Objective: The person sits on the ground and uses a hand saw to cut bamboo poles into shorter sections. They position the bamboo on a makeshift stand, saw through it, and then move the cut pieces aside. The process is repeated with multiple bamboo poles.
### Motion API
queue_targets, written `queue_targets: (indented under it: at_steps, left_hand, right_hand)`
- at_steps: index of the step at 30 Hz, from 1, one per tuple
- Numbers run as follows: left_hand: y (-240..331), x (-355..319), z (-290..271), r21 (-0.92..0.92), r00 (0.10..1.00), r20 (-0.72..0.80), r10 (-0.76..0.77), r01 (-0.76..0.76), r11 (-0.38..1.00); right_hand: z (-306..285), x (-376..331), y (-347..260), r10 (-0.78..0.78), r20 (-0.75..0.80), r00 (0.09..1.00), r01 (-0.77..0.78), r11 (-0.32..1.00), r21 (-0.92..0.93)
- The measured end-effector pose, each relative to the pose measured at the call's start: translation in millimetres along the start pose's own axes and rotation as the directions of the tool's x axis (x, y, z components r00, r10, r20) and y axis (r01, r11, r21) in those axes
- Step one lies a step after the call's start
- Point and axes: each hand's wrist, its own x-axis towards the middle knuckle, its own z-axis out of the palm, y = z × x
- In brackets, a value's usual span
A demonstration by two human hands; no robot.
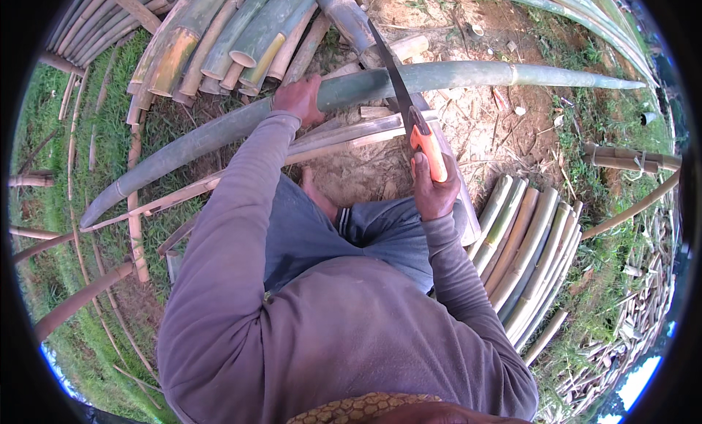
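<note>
My left hand presses down on a long green bamboo pole that lies across the ground in front of me. My right hand grips the orange handle of a hand saw. The dark saw blade angles up and to the left and crosses the pole just right of my left hand. A thin split bamboo strip lies under the pole, close to my knees.
A stack of cut green and yellow bamboo sections lies at the top left. More split bamboo pieces are piled at my right. Bare dirt lies beyond the pole, grass to the left, thin poles scattered around.
</note>
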Motion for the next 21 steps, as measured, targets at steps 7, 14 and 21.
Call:
queue_targets:
  at_steps: [7,14,21]
  left_hand:
    - [-7.4,-3.4,13.0,-0.005,1.0,-0.01,-0.004,0.004,1.0]
    - [-2.6,1.4,12.6,-0.014,0.996,-0.08,0.027,-0.028,1.0]
    - [-15.3,-3.4,22.6,-0.029,0.999,-0.04,0.006,-0.007,1.0]
  right_hand:
    - [-66.9,-103.6,7.0,-0.073,0.028,0.997,0.076,0.988,-0.134]
    - [38.3,58.9,25.4,-0.058,-0.043,0.997,0.061,0.995,0.083]
    - [-44.9,-73.5,10.2,0.073,0.04,0.997,-0.073,0.997,-0.002]
